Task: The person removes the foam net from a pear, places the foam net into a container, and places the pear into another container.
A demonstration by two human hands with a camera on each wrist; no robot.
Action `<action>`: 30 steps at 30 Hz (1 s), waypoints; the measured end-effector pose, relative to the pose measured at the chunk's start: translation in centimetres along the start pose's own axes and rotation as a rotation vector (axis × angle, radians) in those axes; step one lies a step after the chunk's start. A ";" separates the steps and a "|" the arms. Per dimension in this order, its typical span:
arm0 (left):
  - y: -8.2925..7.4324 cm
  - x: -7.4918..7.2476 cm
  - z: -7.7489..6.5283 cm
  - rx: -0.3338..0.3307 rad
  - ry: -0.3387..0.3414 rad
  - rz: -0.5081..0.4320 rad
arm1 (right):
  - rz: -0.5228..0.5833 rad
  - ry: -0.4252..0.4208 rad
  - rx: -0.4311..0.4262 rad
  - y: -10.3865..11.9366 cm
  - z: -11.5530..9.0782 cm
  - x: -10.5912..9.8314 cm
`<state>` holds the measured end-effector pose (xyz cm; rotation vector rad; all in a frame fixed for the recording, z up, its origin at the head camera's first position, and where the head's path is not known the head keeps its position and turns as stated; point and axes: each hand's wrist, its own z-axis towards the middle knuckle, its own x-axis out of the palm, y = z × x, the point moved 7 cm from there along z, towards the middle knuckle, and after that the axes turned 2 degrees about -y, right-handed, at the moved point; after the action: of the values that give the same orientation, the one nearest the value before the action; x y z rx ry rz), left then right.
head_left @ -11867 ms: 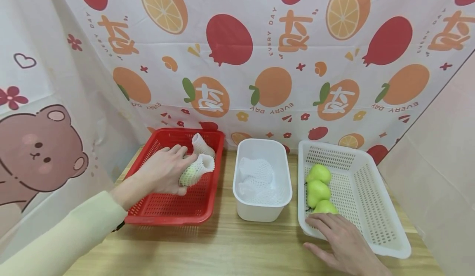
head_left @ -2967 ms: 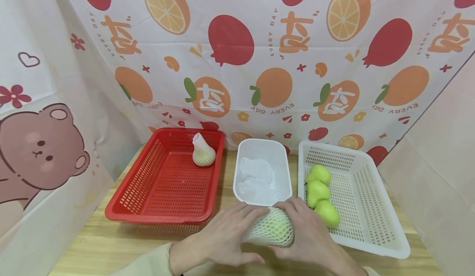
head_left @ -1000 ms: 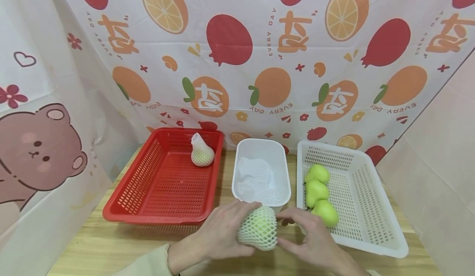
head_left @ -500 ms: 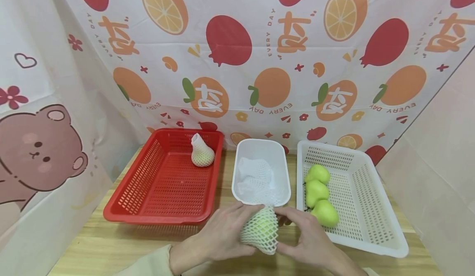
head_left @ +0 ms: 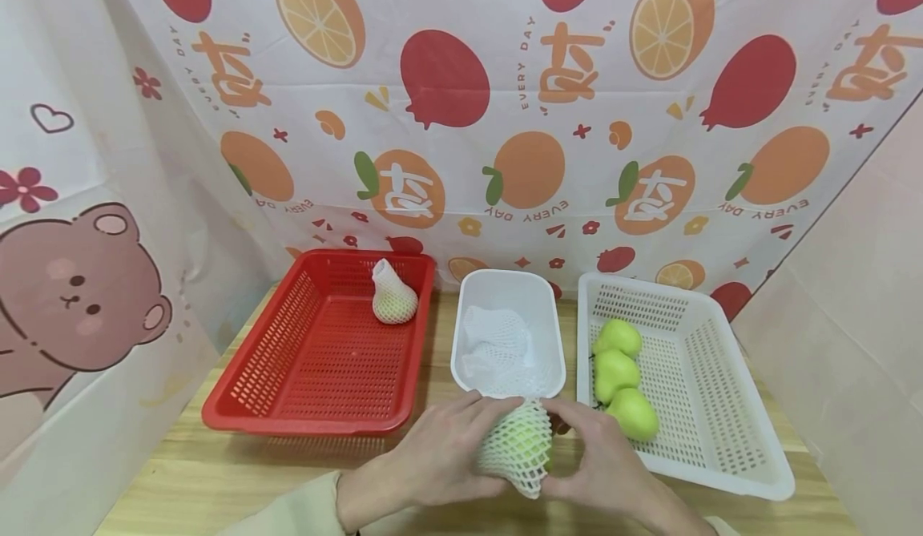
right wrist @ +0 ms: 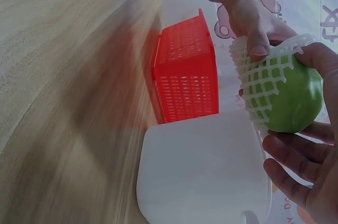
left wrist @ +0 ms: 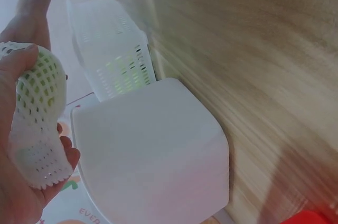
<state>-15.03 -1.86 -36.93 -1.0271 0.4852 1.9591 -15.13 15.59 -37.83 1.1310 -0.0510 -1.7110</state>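
A green pear (right wrist: 303,97), partly inside a white foam net (head_left: 513,446), is held between both hands near the table's front, before the white tub. My left hand (head_left: 436,460) grips the netted side. The right wrist view shows its thumb on the net. On the other side my right hand (head_left: 613,472) holds the pear, fingers curled around its bare end and fingertips at the net's edge. Another netted pear (head_left: 394,300) lies in the red basket (head_left: 310,422). Bare pears (head_left: 633,414) line the left side of the white basket (head_left: 728,478).
Loose foam nets (head_left: 497,344) lie in the white tub (head_left: 544,296) between the two baskets. All three containers stand on a wooden table (head_left: 180,480). Behind them hangs a fruit-print curtain (head_left: 461,159).
The left hand has brought a netted pear out of the red basket to the front middle. The right hand has left the white basket and joined it. The pear's right end now shows bare.
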 end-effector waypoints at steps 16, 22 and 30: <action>0.0 -0.5 0.6 0.071 -0.031 0.032 | -0.023 -0.047 0.052 -0.7 -0.8 -2.4; 0.4 -0.7 0.8 0.063 0.017 0.063 | -0.085 -0.081 0.050 -1.0 -1.4 -3.5; 1.3 -1.6 1.5 0.067 0.080 0.119 | -0.170 -0.106 0.073 -1.4 -2.3 -5.5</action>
<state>-16.37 -2.38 -34.80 -1.0584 0.6656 1.9972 -14.48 21.48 -36.21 1.1231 -0.0857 -1.9338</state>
